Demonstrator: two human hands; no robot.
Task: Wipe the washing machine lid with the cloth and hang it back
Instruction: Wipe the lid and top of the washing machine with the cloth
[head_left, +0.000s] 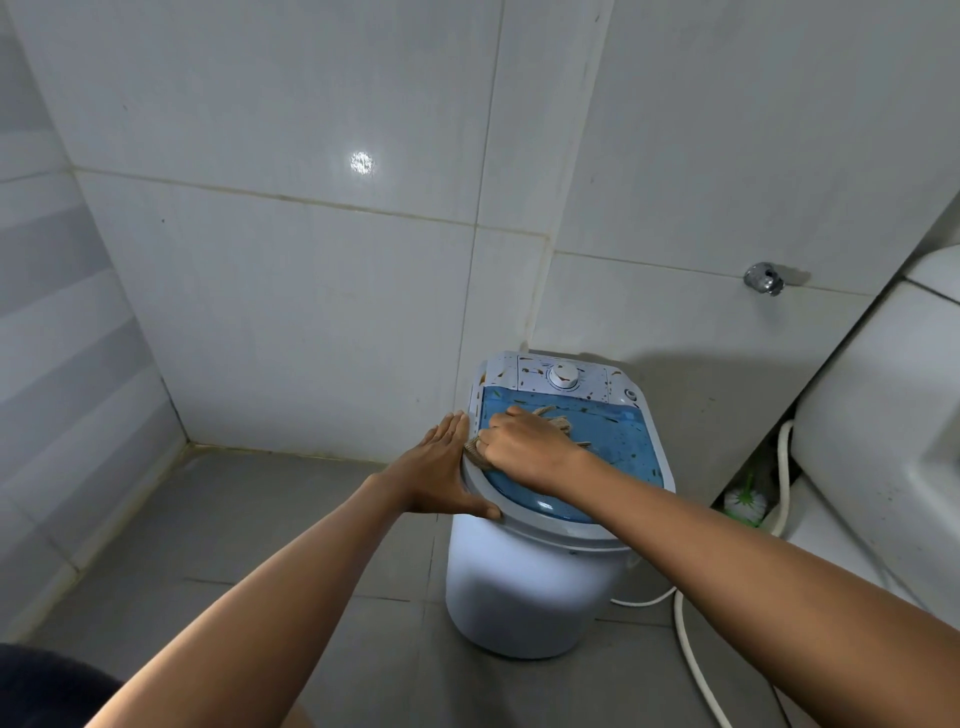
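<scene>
A small white washing machine (524, 587) stands on the grey floor against the tiled wall. Its translucent blue lid (623, 441) is speckled with brown flecks. My right hand (519, 447) presses a beige cloth (553, 418) onto the left part of the lid; the cloth shows above the knuckles and at the lid's left edge. My left hand (441, 473) lies flat against the machine's left rim, fingers extended, thumb hooked on the front rim. A white control panel with a dial (563, 375) sits behind the lid.
A white toilet (883, 426) stands close on the right, with a toilet brush (745, 499) between it and the machine. A white hose (691, 649) trails over the floor. A metal tap (762, 278) juts from the wall. Grey floor tiles spread to the left.
</scene>
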